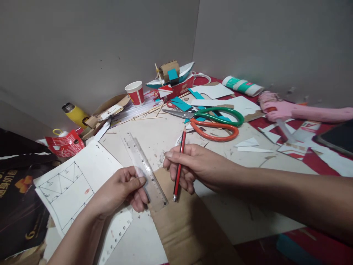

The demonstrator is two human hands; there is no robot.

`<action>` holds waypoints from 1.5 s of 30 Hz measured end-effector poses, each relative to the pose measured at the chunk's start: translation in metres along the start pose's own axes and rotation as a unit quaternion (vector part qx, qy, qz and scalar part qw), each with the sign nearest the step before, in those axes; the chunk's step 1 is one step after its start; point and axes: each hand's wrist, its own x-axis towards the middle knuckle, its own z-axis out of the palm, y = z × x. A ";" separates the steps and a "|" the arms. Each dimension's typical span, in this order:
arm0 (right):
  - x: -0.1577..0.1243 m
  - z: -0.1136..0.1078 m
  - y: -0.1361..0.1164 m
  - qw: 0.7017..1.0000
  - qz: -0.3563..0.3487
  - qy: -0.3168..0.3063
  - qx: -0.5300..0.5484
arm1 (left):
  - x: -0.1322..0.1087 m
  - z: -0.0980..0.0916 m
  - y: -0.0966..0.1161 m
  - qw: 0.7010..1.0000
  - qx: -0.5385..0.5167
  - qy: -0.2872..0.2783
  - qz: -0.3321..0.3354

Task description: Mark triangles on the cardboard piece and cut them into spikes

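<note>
My left hand (pixel 131 189) is closed on a clear plastic ruler (pixel 146 171), thumb on top near its edge. The ruler slants over the end of a brown cardboard strip (pixel 182 228). My right hand (pixel 187 165) grips a red and black pencil (pixel 179 165) between thumb and fingers, its sharpened tip pointing up and away and its silver end down above the cardboard. Left of my left hand lies a paper sheet (pixel 74 187) with a drawn frame of lines and triangles. Scissors (pixel 209 119) with green and orange handles lie beyond my right hand.
At the back stand a red and white paper cup (pixel 135 94) and a model boat (pixel 171 75). A yellow bottle (pixel 75 115) leans at the left. A pink glue gun (pixel 300 110) lies on the right, near a white and green roll (pixel 242 85). Paper scraps (pixel 253 145) and thin sticks are scattered about.
</note>
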 end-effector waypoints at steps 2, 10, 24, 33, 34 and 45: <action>0.000 0.000 0.000 1.000 0.001 -0.003 0.002 | 0.000 0.000 0.001 1.000 -0.002 -0.001 0.001; 0.000 0.000 -0.001 1.000 -0.001 0.000 -0.004 | 0.000 0.000 0.002 1.000 0.007 -0.004 -0.001; -0.001 -0.001 -0.004 0.999 0.025 0.024 0.012 | 0.001 -0.001 0.002 1.000 0.006 -0.013 -0.006; -0.002 -0.001 -0.003 0.999 0.022 0.025 0.012 | -0.001 0.001 0.002 0.999 0.012 0.031 -0.020; -0.002 -0.001 -0.003 0.999 0.023 0.024 0.014 | -0.001 0.002 0.002 0.999 0.012 0.033 -0.021; -0.006 0.006 -0.014 0.999 0.029 0.041 0.010 | 0.000 0.006 0.009 0.996 0.048 0.060 -0.046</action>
